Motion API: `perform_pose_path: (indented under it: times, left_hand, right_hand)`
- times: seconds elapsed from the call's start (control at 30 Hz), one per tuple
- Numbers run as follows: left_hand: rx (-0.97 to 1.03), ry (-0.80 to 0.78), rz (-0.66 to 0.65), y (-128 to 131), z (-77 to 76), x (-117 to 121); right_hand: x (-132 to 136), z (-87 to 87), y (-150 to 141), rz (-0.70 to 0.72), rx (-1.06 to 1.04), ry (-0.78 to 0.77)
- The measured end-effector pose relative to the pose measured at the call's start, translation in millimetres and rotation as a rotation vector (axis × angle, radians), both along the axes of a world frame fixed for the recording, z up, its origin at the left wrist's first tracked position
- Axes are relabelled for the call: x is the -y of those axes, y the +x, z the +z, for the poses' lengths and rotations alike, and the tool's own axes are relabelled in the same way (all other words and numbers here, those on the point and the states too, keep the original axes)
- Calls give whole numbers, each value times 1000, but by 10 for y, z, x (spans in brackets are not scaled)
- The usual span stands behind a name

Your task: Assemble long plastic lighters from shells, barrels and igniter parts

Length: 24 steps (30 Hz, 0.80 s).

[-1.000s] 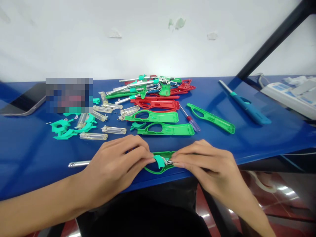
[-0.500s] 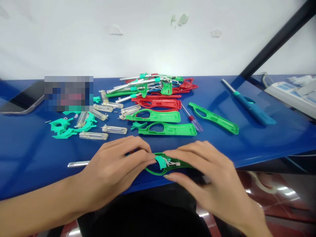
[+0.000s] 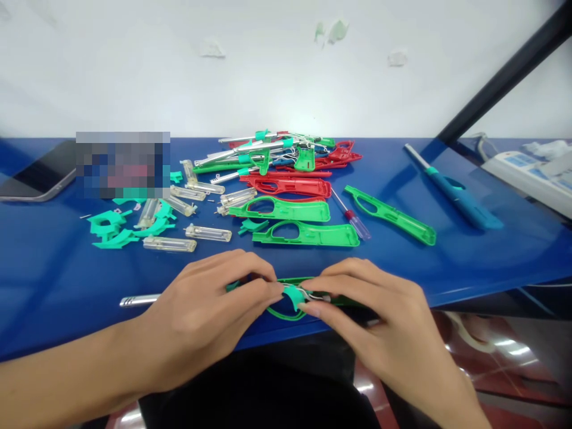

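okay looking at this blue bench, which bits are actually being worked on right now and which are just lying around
In hand: left hand and right hand grip a green lighter shell with its teal trigger.

Lying about: screwdriver, blue lighter, phone, clear tubes.

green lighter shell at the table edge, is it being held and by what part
Yes. Both hands pinch the green lighter shell at its middle, by the teal trigger: left hand from the left, right hand from the right.
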State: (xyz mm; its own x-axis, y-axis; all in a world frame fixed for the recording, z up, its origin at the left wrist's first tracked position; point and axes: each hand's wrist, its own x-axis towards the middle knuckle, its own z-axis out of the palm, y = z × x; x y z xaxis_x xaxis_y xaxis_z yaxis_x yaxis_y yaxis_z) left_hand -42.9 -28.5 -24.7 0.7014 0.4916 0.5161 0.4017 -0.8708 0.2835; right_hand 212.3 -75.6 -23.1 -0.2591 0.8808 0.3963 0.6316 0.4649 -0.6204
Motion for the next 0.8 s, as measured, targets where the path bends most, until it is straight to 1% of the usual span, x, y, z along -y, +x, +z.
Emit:
perform_pose_path:
  times: [0.17,0.33,0.5,0.63,0.8]
  left_hand:
    - [12,-15,-8,13,-6,-5]
    - [17,-18,-16,9,-20,-9]
    - [53,6,-41,1,-28,-13]
    - [68,3,-51,0,-22,-18]
    - [70,22,-55,2,-2,-17]
  right_hand:
    - [4,66,8,0,-2,-158]
    - [-22,104,-2,5,-4,-228]
    - [-59,116,-39,-31,-25,-297]
    - [-75,119,-56,-42,-53,-323]
    - [-89,135,-73,-34,-47,-300]
